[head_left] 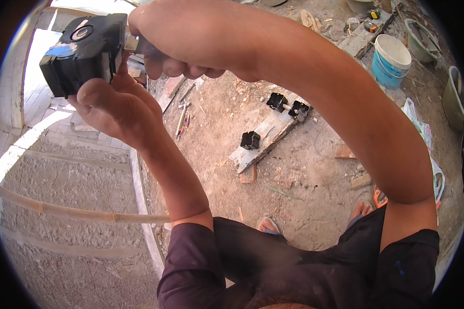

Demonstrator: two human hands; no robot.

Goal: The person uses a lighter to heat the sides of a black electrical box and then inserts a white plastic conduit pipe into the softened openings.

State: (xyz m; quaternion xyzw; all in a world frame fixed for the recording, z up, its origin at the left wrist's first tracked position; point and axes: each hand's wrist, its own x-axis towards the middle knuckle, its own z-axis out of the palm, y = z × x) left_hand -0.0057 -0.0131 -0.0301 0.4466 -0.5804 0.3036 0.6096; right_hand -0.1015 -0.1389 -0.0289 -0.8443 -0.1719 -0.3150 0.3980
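Note:
At the upper left, my left hand (119, 105) grips a black plastic electrical box (90, 49) from below, its thumb along the near side. The box is raised and tilted, with a round mark on its upper face and a bluish smear at one edge. My right hand (178, 38) is beside the box's right side, its fingers curled closed. Between that hand and the box shows a small pale metallic piece (132, 43); the rest of it is hidden behind the fingers. Similar small black boxes (250, 140) rest on a plank (270, 133) on the ground.
A hammer (182, 117) lies on the dirt floor. At the right are a blue and white bucket (391, 63), a dark basin (421, 40), a plastic bag (434, 172) and an orange-handled tool (379, 198). A bamboo pole (87, 213) crosses the rough grey surface at left.

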